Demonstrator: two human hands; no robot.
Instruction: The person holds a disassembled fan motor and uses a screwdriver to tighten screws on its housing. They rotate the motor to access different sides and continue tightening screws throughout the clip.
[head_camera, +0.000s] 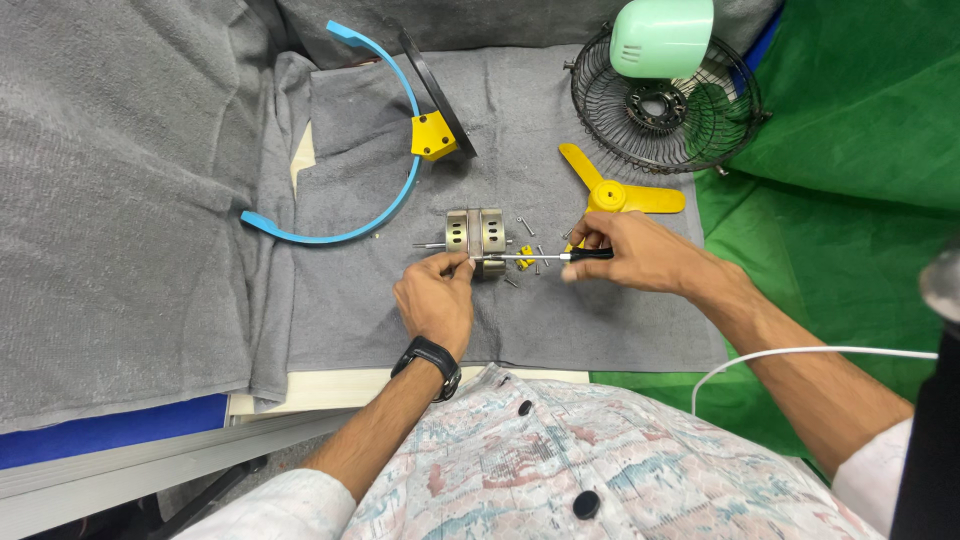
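Small round silver metal motor (475, 240) looks heavy, stiff; left hand (437, 300) pinching beside it, right hand (630, 252) clamped on thin black-handled screwdriver (545, 256); loose tiny screws (527, 226) just right of motor.

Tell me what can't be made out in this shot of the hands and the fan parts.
- Screwdriver tip, head view: hidden behind the left hand at the metal motor housing.
- Screwdriver handle: mostly covered by the right hand.
- Loose screws on the grey towel: too small to tell type.
- Mint-green fan body: cut off by the top edge, hiding part of the wire fan guard.
- Dark object at right: blurred, cut off.
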